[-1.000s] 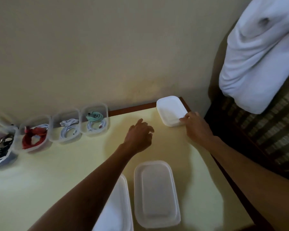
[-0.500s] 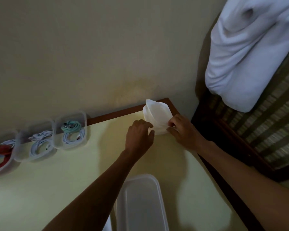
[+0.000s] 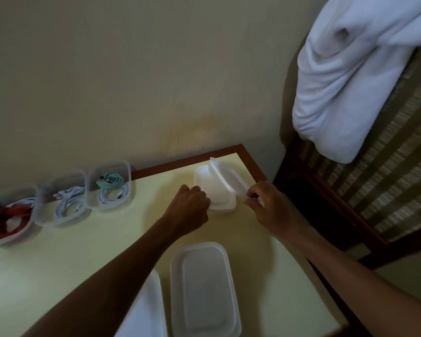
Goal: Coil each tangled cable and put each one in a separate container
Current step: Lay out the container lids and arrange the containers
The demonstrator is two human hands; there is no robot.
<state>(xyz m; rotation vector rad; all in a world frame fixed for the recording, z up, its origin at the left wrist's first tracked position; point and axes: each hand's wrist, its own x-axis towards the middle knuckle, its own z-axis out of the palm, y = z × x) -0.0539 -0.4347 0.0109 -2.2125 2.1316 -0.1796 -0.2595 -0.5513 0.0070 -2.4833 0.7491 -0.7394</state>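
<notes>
Three clear plastic containers stand in a row along the wall on the pale yellow worktop (image 3: 88, 251): the first clear container (image 3: 10, 215) at the left holds a red coiled cable (image 3: 5, 221), the second clear container (image 3: 61, 198) holds a white coiled cable (image 3: 67, 203), and the third clear container (image 3: 111, 184) holds a teal coiled cable (image 3: 110, 180) lying on another white coil. Nearer the person, a white rectangular lid (image 3: 204, 290) lies flat with its long axis running away from them, and just left of it the corner of a second white lid (image 3: 146, 310) shows beside the left forearm. A white cloth (image 3: 345, 76) hangs over a striped woven chair back (image 3: 399, 166) to the right of the worktop.

At the far right corner sits a small white lid stack (image 3: 216, 190), flat on the worktop. A thin white top lid (image 3: 227, 176) is tilted up on edge from it, its long axis slanting from the far left down toward the right hand.

The left hand (image 3: 188, 209) rests at the stack's left edge, knuckles up and fingers curled under; whether they grip it cannot be told. The right hand (image 3: 265, 205) pinches the raised lid's near end with its fingers together.
</notes>
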